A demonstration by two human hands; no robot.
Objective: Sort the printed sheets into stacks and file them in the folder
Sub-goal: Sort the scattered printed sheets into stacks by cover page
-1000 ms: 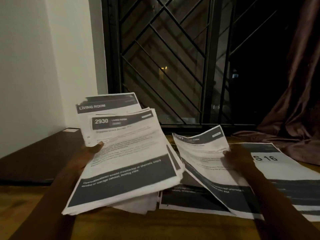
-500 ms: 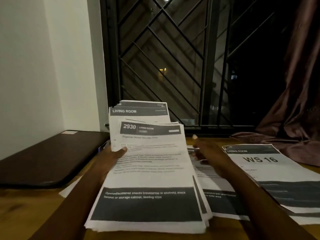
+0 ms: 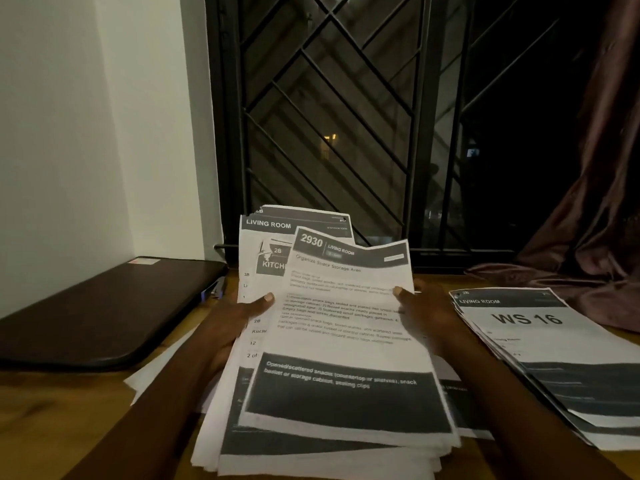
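Observation:
A thick bundle of printed sheets (image 3: 322, 434) is held up in front of me over the wooden table (image 3: 69, 410). My left hand (image 3: 239, 323) grips its left side, thumb on top. My right hand (image 3: 420, 313) pinches the right edge of the top sheet (image 3: 346, 306), headed "2930 LIVING ROOM", which is skewed to the right of the bundle. A sorted stack topped "WS 16" (image 3: 540, 341) lies flat at the right. A dark folder (image 3: 104, 313) lies shut at the left.
More loose sheets (image 3: 162, 372) lie under the bundle on the table. A small blue stapler (image 3: 214, 289) sits beside the folder. A barred window (image 3: 346, 133) stands behind, a white wall at left, and a maroon curtain (image 3: 595, 220) drapes onto the table's right back corner.
My right hand laid a sheet down on the table, came back left and took hold of the top sheet's right edge. The bundle moved to the centre and its top sheet slid askew.

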